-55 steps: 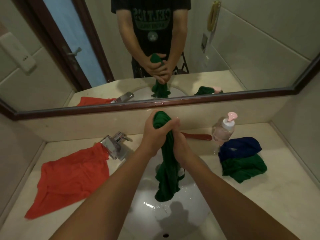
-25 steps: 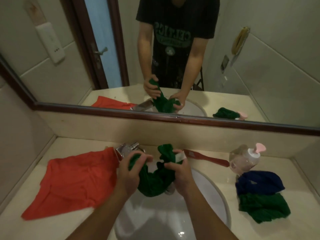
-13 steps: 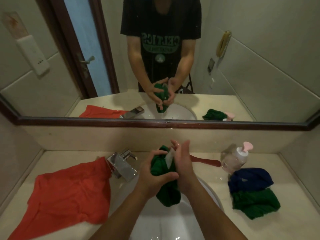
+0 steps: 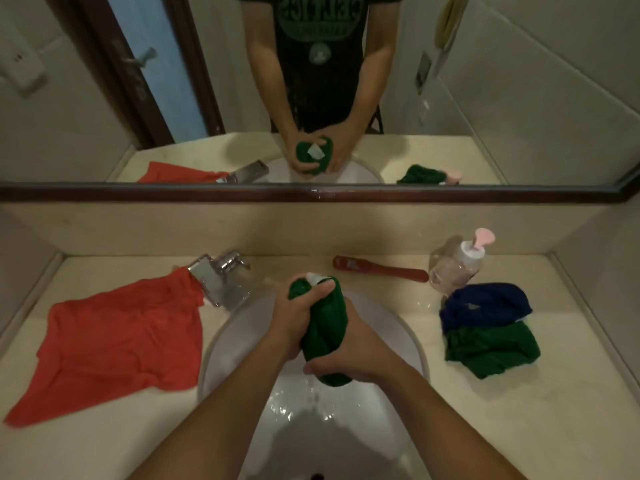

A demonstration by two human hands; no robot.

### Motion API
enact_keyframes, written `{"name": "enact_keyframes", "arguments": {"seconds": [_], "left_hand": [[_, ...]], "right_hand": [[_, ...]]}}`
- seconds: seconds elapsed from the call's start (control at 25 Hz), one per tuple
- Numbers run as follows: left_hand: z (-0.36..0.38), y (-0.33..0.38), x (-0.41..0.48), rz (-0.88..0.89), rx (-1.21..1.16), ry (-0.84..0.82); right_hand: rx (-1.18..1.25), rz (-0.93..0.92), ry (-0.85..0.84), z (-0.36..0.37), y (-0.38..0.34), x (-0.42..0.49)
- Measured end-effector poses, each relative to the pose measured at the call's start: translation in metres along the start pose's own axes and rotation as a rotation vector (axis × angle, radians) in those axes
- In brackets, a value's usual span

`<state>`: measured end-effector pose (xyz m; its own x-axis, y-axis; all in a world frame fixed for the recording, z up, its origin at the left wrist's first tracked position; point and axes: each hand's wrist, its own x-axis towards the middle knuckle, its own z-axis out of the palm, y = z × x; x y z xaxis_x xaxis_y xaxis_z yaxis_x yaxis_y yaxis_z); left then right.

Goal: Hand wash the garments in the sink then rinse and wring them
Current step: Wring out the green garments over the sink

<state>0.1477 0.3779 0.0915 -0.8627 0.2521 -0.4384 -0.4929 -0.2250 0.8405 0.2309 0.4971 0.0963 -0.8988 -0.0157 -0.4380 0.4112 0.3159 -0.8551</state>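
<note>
A dark green garment (image 4: pixel 327 327), bunched into a tight roll with a white label at its top, is held over the white sink (image 4: pixel 398 327). My left hand (image 4: pixel 294 317) grips its upper part, thumb across the top. My right hand (image 4: pixel 349 355) grips its lower part from the right. Water drops glisten in the basin below. An orange garment (image 4: pixel 117 344) lies spread on the counter to the left. A blue garment (image 4: pixel 485 304) lies on another green garment (image 4: pixel 491 348) on the right.
A chrome tap (image 4: pixel 221 280) stands at the sink's back left. A red brush (image 4: pixel 377 270) lies behind the basin, beside a clear pump bottle (image 4: pixel 457 265). A mirror with a dark frame (image 4: pixel 311 194) spans the wall above the beige counter (image 4: pixel 519 410).
The green garment was hanging long, then got gathered into a compact roll. Both hands have lowered it over the basin, and my right hand has moved from flat against it to gripping its lower end.
</note>
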Motion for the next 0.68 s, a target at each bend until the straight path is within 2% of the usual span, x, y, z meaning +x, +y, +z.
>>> {"name": "enact_keyframes", "arguments": {"seconds": [0.08,0.16,0.28,0.36,0.44,0.52,0.6,0.68], "left_hand": [[-0.001,-0.014,0.0,-0.138,0.033,0.044],[0.002,-0.03,0.002,-0.223,0.057,0.156],[0.014,-0.048,-0.004,-0.236,0.023,0.372],[0.019,-0.058,-0.007,-0.226,0.057,0.454],[0.023,-0.061,-0.011,-0.234,0.136,0.428],[0.02,-0.058,-0.009,-0.292,0.181,0.214],[0.008,-0.044,-0.01,-0.327,0.179,-0.035],[-0.015,-0.038,-0.006,-0.239,0.182,-0.166]], "right_hand": [[-0.171,0.12,-0.037,-0.001,0.001,-0.001],[-0.361,0.234,-0.05,0.001,-0.001,0.0],[-0.67,0.298,-0.057,0.007,-0.001,0.001],[-0.726,0.272,-0.06,0.011,0.006,-0.002],[-0.677,0.269,-0.059,0.009,0.018,-0.007],[-0.502,0.303,-0.057,-0.003,0.028,-0.01],[-0.124,0.266,-0.123,-0.023,0.037,-0.011],[0.276,0.179,-0.234,-0.036,0.045,-0.016]]}}
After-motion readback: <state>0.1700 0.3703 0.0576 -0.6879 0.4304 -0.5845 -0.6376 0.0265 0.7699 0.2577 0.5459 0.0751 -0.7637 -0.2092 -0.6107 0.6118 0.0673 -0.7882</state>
